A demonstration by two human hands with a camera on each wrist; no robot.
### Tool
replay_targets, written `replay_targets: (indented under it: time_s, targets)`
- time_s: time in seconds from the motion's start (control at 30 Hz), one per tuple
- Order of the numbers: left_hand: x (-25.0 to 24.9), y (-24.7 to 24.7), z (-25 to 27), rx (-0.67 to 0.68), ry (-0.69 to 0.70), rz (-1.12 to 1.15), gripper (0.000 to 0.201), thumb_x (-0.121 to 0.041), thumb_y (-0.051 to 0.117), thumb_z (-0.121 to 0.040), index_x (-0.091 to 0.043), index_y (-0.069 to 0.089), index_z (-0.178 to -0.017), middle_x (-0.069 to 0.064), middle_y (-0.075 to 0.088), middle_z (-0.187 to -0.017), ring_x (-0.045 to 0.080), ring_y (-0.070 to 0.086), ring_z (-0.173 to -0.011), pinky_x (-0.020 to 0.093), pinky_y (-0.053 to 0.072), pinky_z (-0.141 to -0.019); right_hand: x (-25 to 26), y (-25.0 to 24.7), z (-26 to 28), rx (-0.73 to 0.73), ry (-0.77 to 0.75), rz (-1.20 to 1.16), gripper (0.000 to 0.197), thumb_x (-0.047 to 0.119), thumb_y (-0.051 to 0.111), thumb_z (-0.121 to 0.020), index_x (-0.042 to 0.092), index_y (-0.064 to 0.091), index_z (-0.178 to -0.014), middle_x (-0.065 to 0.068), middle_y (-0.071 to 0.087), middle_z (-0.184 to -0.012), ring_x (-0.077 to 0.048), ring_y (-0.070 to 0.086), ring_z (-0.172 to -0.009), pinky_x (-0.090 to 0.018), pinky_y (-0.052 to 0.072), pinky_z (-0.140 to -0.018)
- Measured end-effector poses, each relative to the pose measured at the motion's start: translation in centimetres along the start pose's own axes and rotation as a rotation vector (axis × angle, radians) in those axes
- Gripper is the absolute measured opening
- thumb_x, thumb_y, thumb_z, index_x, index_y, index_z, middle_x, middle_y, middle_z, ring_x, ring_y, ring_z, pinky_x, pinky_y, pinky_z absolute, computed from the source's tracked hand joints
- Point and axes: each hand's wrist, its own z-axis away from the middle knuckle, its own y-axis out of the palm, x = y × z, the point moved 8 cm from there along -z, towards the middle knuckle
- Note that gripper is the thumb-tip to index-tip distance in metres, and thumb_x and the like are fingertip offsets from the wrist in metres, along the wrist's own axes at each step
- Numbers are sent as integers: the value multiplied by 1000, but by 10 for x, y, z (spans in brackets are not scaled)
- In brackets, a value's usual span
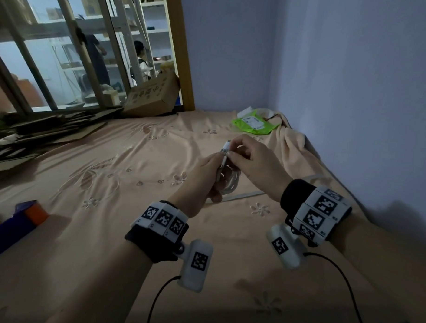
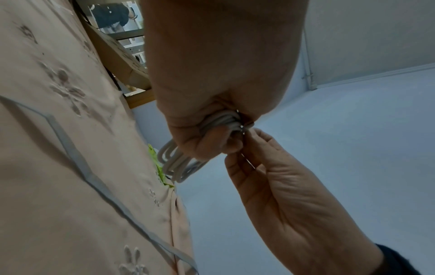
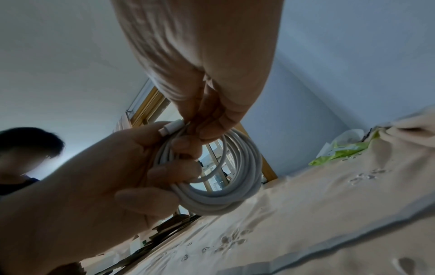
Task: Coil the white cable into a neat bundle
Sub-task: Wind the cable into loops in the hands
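The white cable (image 3: 235, 195) is wound into several round loops and held above the bed. My left hand (image 1: 204, 178) grips one side of the coil (image 2: 179, 163) with curled fingers. A white plug end (image 3: 170, 126) sticks up at the top of the coil. My right hand (image 1: 250, 157) pinches the cable just beside that plug (image 1: 225, 147) with thumb and fingertips. In the left wrist view my right hand (image 2: 282, 195) reaches in from below to the top of the bundle.
A peach embroidered sheet (image 1: 134, 182) covers the bed, with a grey strap (image 1: 242, 195) lying under my hands. A green packet (image 1: 254, 123) lies by the wall corner. Flattened cardboard (image 1: 39, 131) is stacked at the left; a blue and orange object (image 1: 14, 224) sits near left.
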Motion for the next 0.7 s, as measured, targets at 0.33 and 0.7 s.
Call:
replay_targets:
  time_s: [0.33, 0.7]
  targets:
    - [9, 5, 1, 39, -53, -61, 33, -45, 39, -100, -17, 46, -86, -3, 32, -61, 12, 25, -50, 23, 18, -45, -7, -2, 0, 53, -19, -61, 8, 30, 63, -86, 23, 64, -90, 0, 72, -75, -23, 70, -75, -51, 56, -81]
    - [5, -9, -1, -18, 41, -41, 31, -37, 37, -104, -12, 54, -100, -1, 23, -64, 11, 21, -50, 25, 13, -48, -31, 5, -4, 48, 72, -77, 5, 19, 63, -92, 16, 63, -90, -3, 72, -73, -25, 69, -70, -42, 58, -73]
